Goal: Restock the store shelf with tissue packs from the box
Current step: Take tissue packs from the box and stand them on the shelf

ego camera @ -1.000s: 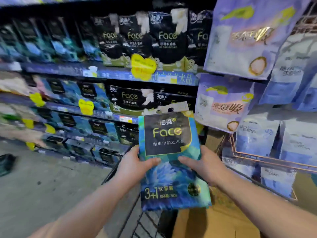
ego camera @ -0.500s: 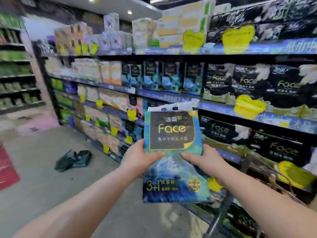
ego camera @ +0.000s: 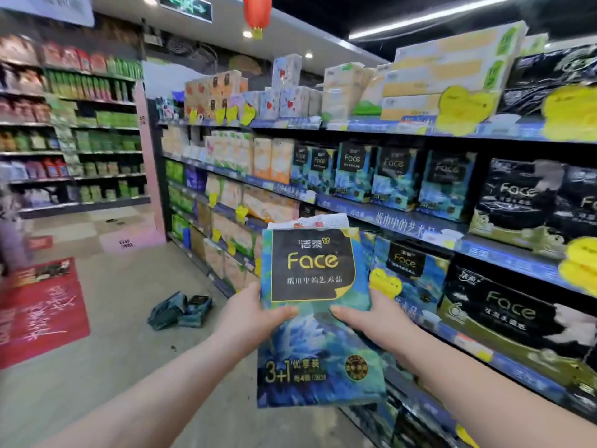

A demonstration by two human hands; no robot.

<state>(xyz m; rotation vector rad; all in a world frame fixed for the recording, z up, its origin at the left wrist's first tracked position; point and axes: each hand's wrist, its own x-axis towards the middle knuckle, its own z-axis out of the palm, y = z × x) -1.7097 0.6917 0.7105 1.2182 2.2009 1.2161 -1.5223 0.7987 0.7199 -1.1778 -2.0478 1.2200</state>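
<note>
Two hands carry one blue Face tissue pack upright in a store aisle, in the air just in front of the tissue shelf. The left hand grips its left edge and the right hand its right edge, each thumb curled across the printed front, the other fingers hidden behind. A row of matching blue packs stands on the shelf, above and to the right. The pack likely belongs there, and should go in upright, label outward, flush with its neighbours. Loose packs lie on the floor. The box is out of view.
</note>
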